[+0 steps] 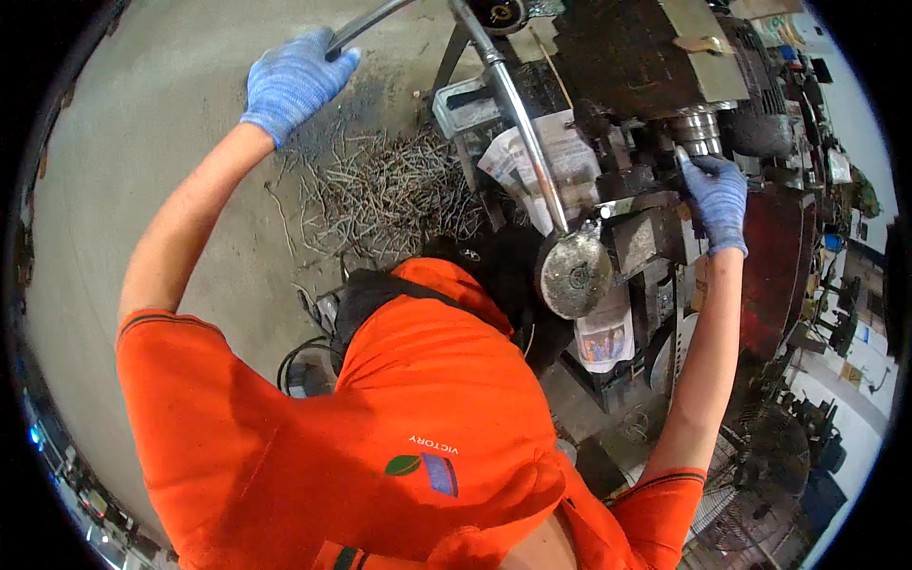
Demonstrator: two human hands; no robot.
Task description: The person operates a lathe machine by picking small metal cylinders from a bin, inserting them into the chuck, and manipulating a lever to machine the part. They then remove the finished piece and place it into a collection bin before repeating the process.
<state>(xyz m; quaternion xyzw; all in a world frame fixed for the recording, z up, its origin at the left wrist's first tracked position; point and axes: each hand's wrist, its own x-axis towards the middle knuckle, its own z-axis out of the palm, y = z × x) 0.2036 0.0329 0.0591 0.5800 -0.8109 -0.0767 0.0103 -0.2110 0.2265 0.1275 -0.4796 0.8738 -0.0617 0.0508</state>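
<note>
My left hand, in a blue knitted glove, is closed round the end of a bent grey metal lever at the upper left. My right hand, gloved the same way, is at the machine on the right, just below a shiny stepped metal cylinder. Its thumb points up toward the cylinder and its fingers curl; what they hold, if anything, is hidden. Between my hands, a long bright metal rod slants down to a round, grimy metal disc.
A heap of thin metal strips lies on the concrete floor. Printed paper sheets hang on the dark, greasy machine. A clear plastic tray sits beside them. A fan with a wire guard stands at the lower right.
</note>
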